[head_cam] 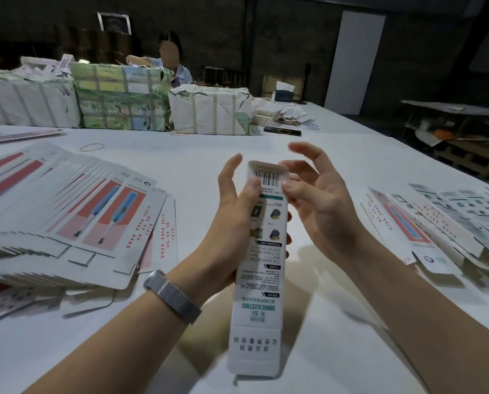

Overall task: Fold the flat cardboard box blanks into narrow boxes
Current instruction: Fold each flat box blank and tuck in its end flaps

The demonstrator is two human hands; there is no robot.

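A long narrow white box (261, 280) with small print and a barcode stands upright above the table in front of me. My left hand (234, 211) grips its upper left side, thumb on the barcode flap. My right hand (314, 194) touches the top right corner with its thumb, fingers spread apart behind it. The top flap (267, 167) is bent over; the bottom flap hangs open. A fanned stack of flat blanks (67, 223) with red and blue print lies at the left. Formed boxes (442, 223) lie at the right.
Wrapped paper bundles (118, 98) line the far side of the white table (337, 155). Another person sits behind them. A rubber band (91, 147) lies on the table, and a dark flat thing (282, 130) with paper scraps at the back right. Shelving stands beyond the right edge.
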